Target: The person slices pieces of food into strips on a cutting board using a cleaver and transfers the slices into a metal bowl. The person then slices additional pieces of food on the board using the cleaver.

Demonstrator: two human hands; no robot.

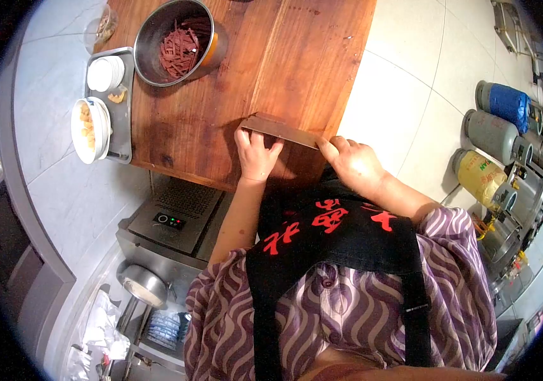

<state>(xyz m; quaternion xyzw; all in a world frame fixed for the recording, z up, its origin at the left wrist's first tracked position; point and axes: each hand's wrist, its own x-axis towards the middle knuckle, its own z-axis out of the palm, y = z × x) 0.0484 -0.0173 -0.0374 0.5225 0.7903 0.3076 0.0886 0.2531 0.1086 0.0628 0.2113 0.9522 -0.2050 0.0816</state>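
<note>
My right hand (355,166) is closed round the handle end of a cleaver (290,132), whose broad blade reaches left across the wooden table's near edge area. My left hand (259,155) is beside the blade, fingers bent and touching it. What those fingers press on is hidden by the blade and the hand. A thin reddish-brown sliver (270,117) shows just beyond the blade. Farther back on the table, a deep metal bowl (146,58) contains many reddish-brown strips (179,52).
A grey tray (125,108) at the table's left holds stacked white dishes (103,73) and a bowl of yellowish pieces (86,127). Below is a steel appliance (173,213) with a metal pot (144,282). Several gas cylinders (489,134) stand on the floor at right.
</note>
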